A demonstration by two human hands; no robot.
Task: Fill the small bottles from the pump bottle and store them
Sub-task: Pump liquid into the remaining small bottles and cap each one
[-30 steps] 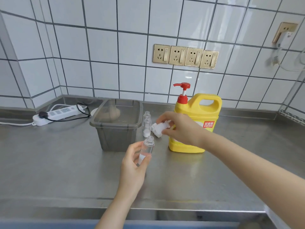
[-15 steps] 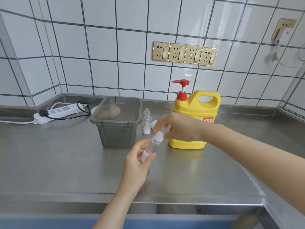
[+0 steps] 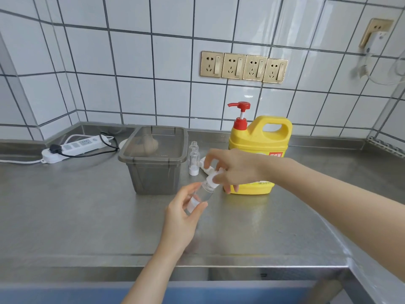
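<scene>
Frame centre: left hand (image 3: 183, 212) gripping tilted clear small plastic bottle (image 3: 202, 194); right hand (image 3: 233, 168) pinching its white cap (image 3: 212, 178).

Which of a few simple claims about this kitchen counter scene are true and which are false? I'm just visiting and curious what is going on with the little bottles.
1. The left hand holds a small clear bottle. True.
2. The right hand is pressing the red pump of the yellow pump bottle. False: it holds a white cap at the top of the small clear bottle.
3. Two more small bottles stand between the grey bin and the yellow pump bottle. True.
4. The grey bin is full of capped bottles. False: no bottles show inside it.
5. A white power strip lies on the counter, left of the bin. True.
</scene>
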